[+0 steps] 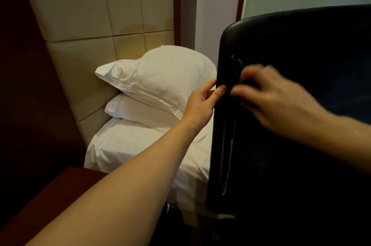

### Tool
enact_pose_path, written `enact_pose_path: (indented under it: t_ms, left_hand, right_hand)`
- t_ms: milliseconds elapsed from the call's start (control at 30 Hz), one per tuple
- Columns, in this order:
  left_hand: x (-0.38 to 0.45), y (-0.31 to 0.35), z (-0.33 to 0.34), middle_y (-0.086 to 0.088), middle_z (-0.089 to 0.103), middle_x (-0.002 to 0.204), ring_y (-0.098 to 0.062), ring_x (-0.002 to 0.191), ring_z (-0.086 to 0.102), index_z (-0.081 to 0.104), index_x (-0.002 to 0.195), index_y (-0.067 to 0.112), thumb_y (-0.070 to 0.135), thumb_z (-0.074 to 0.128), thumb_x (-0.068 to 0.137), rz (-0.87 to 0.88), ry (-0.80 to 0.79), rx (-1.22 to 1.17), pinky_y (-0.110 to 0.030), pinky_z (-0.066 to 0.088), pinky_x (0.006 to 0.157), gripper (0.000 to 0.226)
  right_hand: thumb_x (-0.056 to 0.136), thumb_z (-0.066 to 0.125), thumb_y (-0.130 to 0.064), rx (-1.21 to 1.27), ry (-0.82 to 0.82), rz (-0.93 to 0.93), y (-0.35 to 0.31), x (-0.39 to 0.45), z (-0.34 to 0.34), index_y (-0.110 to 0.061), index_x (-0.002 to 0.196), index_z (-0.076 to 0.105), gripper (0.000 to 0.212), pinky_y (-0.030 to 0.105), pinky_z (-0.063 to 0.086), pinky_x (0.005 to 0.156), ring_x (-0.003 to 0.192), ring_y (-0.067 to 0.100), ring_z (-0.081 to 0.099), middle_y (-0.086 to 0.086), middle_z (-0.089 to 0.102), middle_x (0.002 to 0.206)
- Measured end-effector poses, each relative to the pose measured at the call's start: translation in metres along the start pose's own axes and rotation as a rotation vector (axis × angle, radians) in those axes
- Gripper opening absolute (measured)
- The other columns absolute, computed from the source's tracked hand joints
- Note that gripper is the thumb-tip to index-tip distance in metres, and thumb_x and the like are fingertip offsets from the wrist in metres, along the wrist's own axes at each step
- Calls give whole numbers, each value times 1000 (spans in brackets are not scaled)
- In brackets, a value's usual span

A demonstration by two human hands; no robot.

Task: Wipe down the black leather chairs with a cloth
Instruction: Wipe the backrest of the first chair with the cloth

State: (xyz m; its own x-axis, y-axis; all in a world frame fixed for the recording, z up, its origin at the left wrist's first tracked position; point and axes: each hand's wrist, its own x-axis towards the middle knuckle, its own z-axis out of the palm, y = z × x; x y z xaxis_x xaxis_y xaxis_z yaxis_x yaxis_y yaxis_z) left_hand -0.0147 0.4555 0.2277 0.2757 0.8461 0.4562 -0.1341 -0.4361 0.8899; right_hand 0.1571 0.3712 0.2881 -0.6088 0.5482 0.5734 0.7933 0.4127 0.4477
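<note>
Both hands work at the left edge of the black leather chair back [291, 105], which stands upright at the right of the view, just beside the bed [130, 145] with its two white pillows [160, 77]. The left hand [202, 101] pinches that edge, thumb on the near face and fingers wrapped behind, and so steadies the chair. The right hand [275, 95] lies blurred against the near face with its fingers curled; the cloth cannot be made out under it, dark on dark, so whether it grips anything I cannot tell. A pale streak [230, 135] runs down the leather below the hands, probably moisture or a seam catching light. To do this step well, I judge the left hand should hold the edge firm while the right draws long overlapping passes from top down, following the streak to the lower corner, then folds round the rim where the left fingers sit. Pressure should stay even, and the chair must not tip onto the bedding
</note>
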Motion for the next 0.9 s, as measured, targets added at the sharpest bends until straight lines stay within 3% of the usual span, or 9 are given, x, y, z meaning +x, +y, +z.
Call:
enact_pose_path:
  t_ms: [100, 167, 267, 333, 433, 533, 633, 767, 900]
  left_hand:
    - [0, 1, 0, 1, 77, 104, -12, 105, 72, 57, 139, 23, 25, 55, 102, -19, 15, 12, -40, 52, 105, 37]
    - [-1, 1, 0, 3, 77, 100, -12, 103, 72, 58, 139, 22, 24, 56, 102, -16, 8, 8, -38, 53, 103, 37]
    - [-1, 2, 0, 4, 77, 92, -11, 96, 73, 61, 131, 28, 20, 55, 103, 3, 1, 9, -37, 55, 98, 30]
    - [-2, 2, 1, -6, 77, 99, -16, 98, 72, 63, 126, 30, 20, 55, 104, 21, 12, 22, -41, 55, 99, 26]
    - [-5, 2, 2, -14, 75, 110, -12, 100, 71, 63, 125, 31, 22, 53, 104, 15, 27, 30, -37, 54, 100, 24]
    - [-6, 5, 3, -3, 76, 108, -8, 103, 71, 63, 129, 31, 26, 53, 104, -3, 26, 55, -33, 53, 101, 27]
    - [-6, 4, 5, -5, 76, 107, -8, 101, 71, 64, 124, 33, 26, 54, 104, 3, 51, 65, -31, 55, 98, 24]
    - [-6, 0, 8, -7, 76, 108, -16, 102, 72, 64, 129, 24, 23, 56, 103, 12, 100, 21, -39, 56, 97, 27]
    - [-18, -5, 18, -2, 73, 119, -12, 110, 69, 61, 137, 16, 19, 56, 103, -4, 177, 22, -31, 55, 97, 34]
  right_hand:
    - [91, 58, -27, -7, 102, 264, 12, 26, -13, -14, 130, 57, 42, 42, 52, 79, 104, 33, 49, 17, 48, 121]
    - [91, 60, -24, -8, 111, 311, 5, 25, -7, -13, 130, 56, 41, 40, 48, 82, 105, 33, 48, 16, 49, 120]
    - [91, 60, -24, 45, 76, 231, -20, 0, 11, -14, 121, 61, 32, 45, 50, 76, 99, 35, 47, 16, 51, 112]
    - [88, 65, -21, 81, 48, 175, -41, -28, 26, -13, 116, 64, 29, 42, 51, 70, 95, 35, 48, 15, 53, 109]
    - [69, 80, -15, 81, -96, 80, -70, -66, 44, -13, 114, 66, 48, 38, 53, 66, 97, 34, 54, 15, 57, 112]
    - [55, 87, -16, 62, -212, 17, -79, -78, 48, -13, 114, 67, 62, 31, 54, 64, 95, 31, 58, 14, 60, 112]
    - [65, 83, -21, 104, -176, 34, -69, -70, 38, -15, 121, 62, 59, 32, 55, 63, 94, 28, 57, 9, 58, 111]
    - [82, 71, -22, 163, 53, 190, -42, -47, 13, -13, 121, 61, 41, 38, 53, 70, 100, 31, 55, 9, 58, 115]
    - [88, 62, -27, 140, 68, 290, -40, -40, 12, -15, 124, 63, 37, 39, 56, 70, 112, 29, 51, 10, 54, 124]
